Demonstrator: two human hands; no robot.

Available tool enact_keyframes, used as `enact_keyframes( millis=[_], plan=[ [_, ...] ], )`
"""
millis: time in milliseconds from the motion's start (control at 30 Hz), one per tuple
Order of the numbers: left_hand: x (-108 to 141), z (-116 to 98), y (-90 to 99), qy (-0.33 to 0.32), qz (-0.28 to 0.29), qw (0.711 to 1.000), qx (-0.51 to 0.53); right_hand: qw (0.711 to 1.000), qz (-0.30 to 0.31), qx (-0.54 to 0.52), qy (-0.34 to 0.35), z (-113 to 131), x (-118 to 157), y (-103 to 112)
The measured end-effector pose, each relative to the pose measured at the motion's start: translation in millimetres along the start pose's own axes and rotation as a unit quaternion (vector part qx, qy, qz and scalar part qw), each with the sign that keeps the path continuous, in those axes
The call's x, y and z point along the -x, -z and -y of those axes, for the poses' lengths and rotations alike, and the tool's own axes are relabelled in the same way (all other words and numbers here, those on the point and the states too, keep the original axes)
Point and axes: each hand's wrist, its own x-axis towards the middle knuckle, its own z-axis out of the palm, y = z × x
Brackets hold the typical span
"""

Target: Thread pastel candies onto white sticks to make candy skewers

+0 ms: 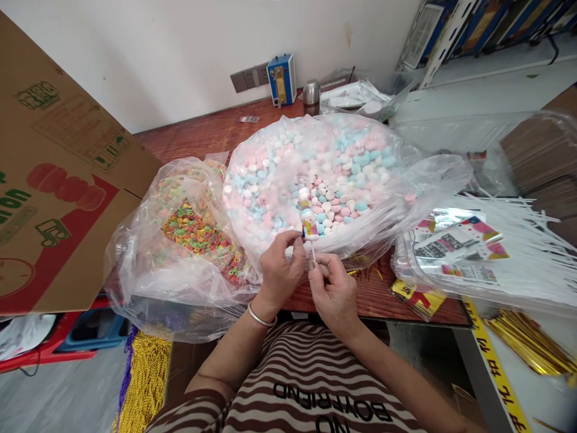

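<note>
A small clear candy packet [309, 224] with a colourful print stands upright on a white stick [314, 252], in front of the large bag. My left hand [283, 264] pinches the packet's lower left side. The fingers of my right hand [332, 288] are closed on the white stick just below it. Behind both hands lies a large open plastic bag [265, 150] of pink, blue and white candies [333, 207]. To its left is a plastic bag [153, 270] of small multicoloured ring candies [193, 228].
A cardboard box [58, 156] stands at the left. On the right, a clear tray [406, 270] holds printed wrappers and many white sticks [536, 252]. Gold twist ties [532, 340] lie lower right. A metal flask [311, 96] and blue device [282, 80] stand at the back.
</note>
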Motion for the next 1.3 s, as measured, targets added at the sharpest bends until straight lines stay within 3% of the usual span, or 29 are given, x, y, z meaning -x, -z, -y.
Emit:
enact_keyframes(
  millis=[67,133,200,300,333,367,433,500,533,567,600,633,700,767,800,833,933,1033,1100,1167,1233,1300],
  plan=[
    [-9,-6,0.9,0.133,-0.014,0.976,0.170,0.999,-0.002,0.030,0.031,-3,1,-2],
    [-20,-13,1.8,0.247,0.002,0.906,0.345,0.996,0.006,0.061,0.065,-6,3,-4],
    [-29,-18,2.4,0.309,0.021,0.831,0.462,0.996,0.020,0.061,0.067,-7,2,-4],
    [-34,-23,2.4,0.337,0.016,0.776,0.533,0.991,0.086,-0.088,-0.061,-4,-3,0],
    [-34,-23,2.5,0.343,0.020,0.768,0.541,0.966,0.127,-0.182,-0.132,-3,-5,3],
    [-32,-23,2.9,0.348,0.031,0.760,0.548,0.921,0.174,-0.282,-0.204,-2,-7,6],
    [-28,-23,4.3,0.355,0.063,0.749,0.556,0.792,0.262,-0.455,-0.313,0,-8,11],
    [-25,-23,5.9,0.358,0.092,0.737,0.566,0.682,0.320,-0.555,-0.352,-1,-4,13],
    [-24,-23,6.4,0.359,0.104,0.730,0.572,0.651,0.336,-0.581,-0.354,-2,-1,12],
    [-23,-24,6.5,0.361,0.115,0.723,0.578,0.639,0.344,-0.593,-0.350,-3,3,11],
    [-23,-24,6.2,0.363,0.123,0.716,0.584,0.647,0.341,-0.590,-0.342,-4,7,10],
    [-23,-25,5.3,0.367,0.128,0.709,0.588,0.678,0.328,-0.571,-0.327,-5,10,9],
    [-25,-27,2.0,0.378,0.122,0.708,0.584,0.801,0.288,-0.459,-0.257,-8,14,8],
    [-26,-29,-3.2,0.399,0.094,0.726,0.552,0.935,0.219,-0.251,-0.121,-12,13,9],
    [-26,-30,-6.4,0.407,0.078,0.740,0.529,0.973,0.183,-0.133,-0.037,-14,11,10],
    [-26,-31,-10.0,0.412,0.060,0.755,0.506,0.987,0.151,-0.025,0.043,-16,9,10],
    [-19,-35,-21.6,0.401,0.004,0.794,0.456,0.960,0.094,0.172,0.201,-20,4,9],
    [-8,-39,-29.9,0.383,-0.036,0.817,0.429,0.957,0.090,0.188,0.200,-22,-1,6],
    [-3,-40,-30.5,0.375,-0.035,0.822,0.427,0.981,0.110,0.110,0.117,-22,-4,6],
    [-3,-39,-26.1,0.380,-0.001,0.805,0.455,0.987,0.153,-0.039,-0.014,-20,-8,8],
    [-10,-36,-18.1,0.384,0.045,0.772,0.506,0.938,0.220,-0.227,-0.145,-18,-11,11],
    [-23,-32,-9.0,0.374,0.067,0.740,0.555,0.852,0.287,-0.371,-0.234,-16,-12,13]
  ],
)
